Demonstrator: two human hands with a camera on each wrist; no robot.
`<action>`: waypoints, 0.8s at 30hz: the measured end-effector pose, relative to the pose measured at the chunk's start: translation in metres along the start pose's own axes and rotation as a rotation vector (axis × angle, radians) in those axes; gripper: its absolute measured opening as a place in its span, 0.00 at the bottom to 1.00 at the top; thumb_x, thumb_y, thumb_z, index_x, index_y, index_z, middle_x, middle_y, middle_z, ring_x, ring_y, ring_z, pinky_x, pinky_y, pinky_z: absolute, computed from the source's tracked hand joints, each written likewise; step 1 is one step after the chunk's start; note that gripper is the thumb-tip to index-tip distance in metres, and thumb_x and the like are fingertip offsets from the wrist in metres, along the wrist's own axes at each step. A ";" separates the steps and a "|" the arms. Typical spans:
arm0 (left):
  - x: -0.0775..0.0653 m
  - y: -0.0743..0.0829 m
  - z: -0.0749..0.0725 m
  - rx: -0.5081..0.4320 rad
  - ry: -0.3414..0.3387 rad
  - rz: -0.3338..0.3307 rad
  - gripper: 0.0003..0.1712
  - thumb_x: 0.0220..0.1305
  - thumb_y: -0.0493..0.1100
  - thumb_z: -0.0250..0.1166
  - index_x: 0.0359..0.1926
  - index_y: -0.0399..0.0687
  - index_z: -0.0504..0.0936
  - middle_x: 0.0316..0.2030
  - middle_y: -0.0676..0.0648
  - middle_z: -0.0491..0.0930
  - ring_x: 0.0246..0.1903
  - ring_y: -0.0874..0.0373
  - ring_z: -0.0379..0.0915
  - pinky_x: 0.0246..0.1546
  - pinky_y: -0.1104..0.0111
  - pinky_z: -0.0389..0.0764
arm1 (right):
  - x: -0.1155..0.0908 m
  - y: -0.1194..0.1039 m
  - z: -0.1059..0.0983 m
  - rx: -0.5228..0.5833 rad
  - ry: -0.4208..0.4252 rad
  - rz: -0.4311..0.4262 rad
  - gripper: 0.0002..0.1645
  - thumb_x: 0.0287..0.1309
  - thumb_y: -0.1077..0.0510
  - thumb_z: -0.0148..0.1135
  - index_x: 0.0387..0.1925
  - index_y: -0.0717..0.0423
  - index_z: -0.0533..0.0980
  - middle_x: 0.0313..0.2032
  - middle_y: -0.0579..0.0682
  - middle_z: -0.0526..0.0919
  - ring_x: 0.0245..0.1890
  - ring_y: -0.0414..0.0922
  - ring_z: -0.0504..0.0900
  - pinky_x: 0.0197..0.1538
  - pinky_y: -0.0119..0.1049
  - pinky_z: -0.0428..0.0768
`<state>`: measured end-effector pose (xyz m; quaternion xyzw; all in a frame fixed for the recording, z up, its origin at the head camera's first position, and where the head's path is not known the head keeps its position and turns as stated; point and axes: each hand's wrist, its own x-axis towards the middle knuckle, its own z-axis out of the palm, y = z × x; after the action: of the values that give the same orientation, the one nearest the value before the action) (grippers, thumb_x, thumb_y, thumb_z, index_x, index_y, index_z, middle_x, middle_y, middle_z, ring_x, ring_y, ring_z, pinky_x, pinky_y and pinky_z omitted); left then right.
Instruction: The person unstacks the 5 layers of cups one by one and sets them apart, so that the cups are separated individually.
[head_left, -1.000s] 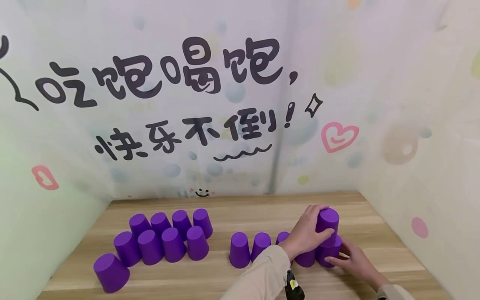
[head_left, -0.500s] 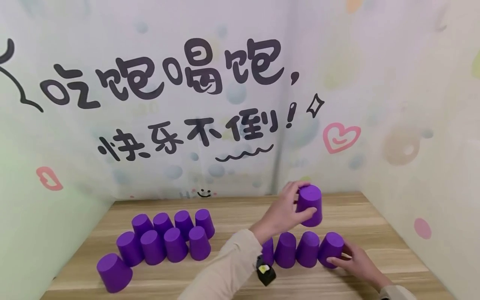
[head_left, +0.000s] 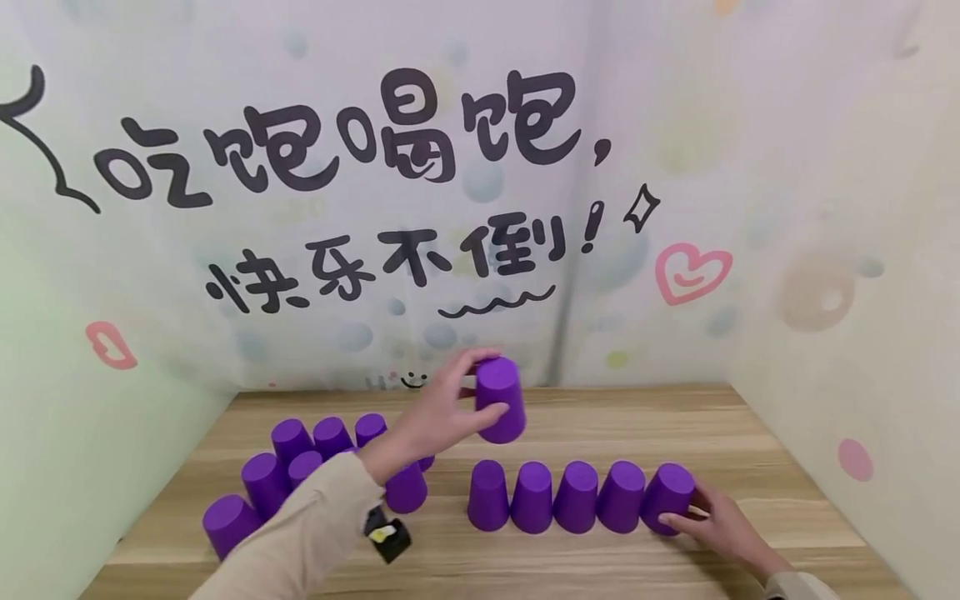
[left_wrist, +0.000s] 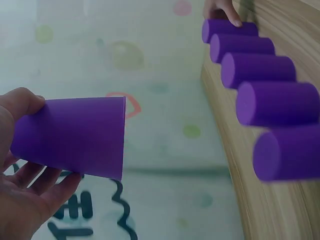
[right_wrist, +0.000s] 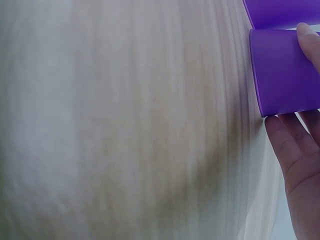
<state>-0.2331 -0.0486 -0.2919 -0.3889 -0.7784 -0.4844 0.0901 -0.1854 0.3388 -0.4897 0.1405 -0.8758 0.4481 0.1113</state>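
Observation:
My left hand [head_left: 435, 410] holds an upside-down purple cup [head_left: 498, 402] in the air above the table, thumb on one side and fingers on the other. The left wrist view shows this lifted cup [left_wrist: 75, 135] apart from the row. My right hand [head_left: 722, 527] grips the rightmost cup [head_left: 666, 502] of a row of several upside-down purple cups. In the right wrist view, thumb and fingers [right_wrist: 285, 142] lie on opposite sides of that cup [right_wrist: 282, 72], which stands on the table.
Left of the row stands a group of several upside-down purple cups [head_left: 262, 483], partly hidden by the left forearm [head_left: 315, 525]. The wooden table [head_left: 615, 417] ends at a printed back wall [head_left: 360, 192], with side walls left and right.
My left hand has lifted the cup off the rightmost cup and carried it leftward past the row's left end. The right hand stays on the rightmost cup.

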 end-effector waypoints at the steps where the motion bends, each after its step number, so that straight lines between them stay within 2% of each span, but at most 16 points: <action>1: -0.006 -0.002 -0.007 -0.001 0.008 -0.013 0.32 0.51 0.35 0.65 0.57 0.37 0.63 0.49 0.41 0.68 0.45 0.51 0.70 0.42 0.70 0.76 | 0.000 0.000 0.000 -0.003 -0.001 0.003 0.35 0.42 0.63 0.68 0.52 0.72 0.65 0.41 0.67 0.76 0.37 0.29 0.75 0.35 0.30 0.79; 6: -0.039 -0.015 -0.038 0.007 0.065 -0.092 0.32 0.51 0.34 0.65 0.57 0.38 0.63 0.50 0.39 0.67 0.46 0.48 0.70 0.42 0.70 0.76 | 0.000 -0.002 0.000 -0.013 0.009 0.005 0.34 0.42 0.63 0.68 0.51 0.72 0.66 0.40 0.67 0.77 0.37 0.29 0.75 0.35 0.30 0.79; 12: -0.079 -0.026 -0.070 0.102 0.111 -0.173 0.32 0.53 0.38 0.65 0.58 0.40 0.63 0.51 0.40 0.67 0.46 0.49 0.70 0.42 0.69 0.76 | 0.001 -0.003 0.001 -0.015 0.014 -0.038 0.33 0.41 0.65 0.68 0.50 0.72 0.66 0.39 0.66 0.77 0.36 0.29 0.75 0.34 0.31 0.79; 14: -0.092 -0.029 -0.078 0.142 0.130 -0.185 0.31 0.52 0.37 0.65 0.57 0.41 0.63 0.51 0.41 0.68 0.46 0.50 0.71 0.42 0.67 0.77 | 0.001 -0.001 0.002 -0.017 0.020 -0.049 0.33 0.41 0.65 0.68 0.50 0.71 0.67 0.38 0.63 0.79 0.36 0.29 0.76 0.34 0.31 0.79; 16: -0.106 -0.034 -0.086 0.190 0.157 -0.195 0.31 0.52 0.37 0.65 0.57 0.41 0.64 0.49 0.41 0.69 0.45 0.56 0.71 0.41 0.66 0.77 | 0.001 0.000 0.003 -0.020 0.023 -0.051 0.33 0.40 0.65 0.68 0.50 0.71 0.67 0.38 0.63 0.79 0.36 0.29 0.76 0.33 0.31 0.79; 21: -0.145 -0.044 -0.100 0.239 0.251 -0.272 0.30 0.51 0.33 0.65 0.56 0.40 0.65 0.46 0.37 0.71 0.41 0.74 0.67 0.37 0.75 0.76 | 0.001 -0.001 0.002 -0.021 0.016 -0.028 0.33 0.41 0.65 0.68 0.50 0.71 0.66 0.39 0.67 0.77 0.37 0.29 0.75 0.34 0.30 0.79; 24: -0.166 -0.050 -0.104 0.286 0.305 -0.321 0.30 0.49 0.32 0.66 0.55 0.37 0.66 0.45 0.36 0.71 0.39 0.77 0.65 0.35 0.80 0.75 | 0.001 -0.002 0.001 -0.027 0.015 -0.009 0.33 0.41 0.64 0.68 0.51 0.71 0.66 0.39 0.67 0.77 0.37 0.28 0.75 0.35 0.30 0.79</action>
<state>-0.1790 -0.2315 -0.3586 -0.1664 -0.8682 -0.4305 0.1824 -0.1859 0.3371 -0.4887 0.1396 -0.8803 0.4367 0.1219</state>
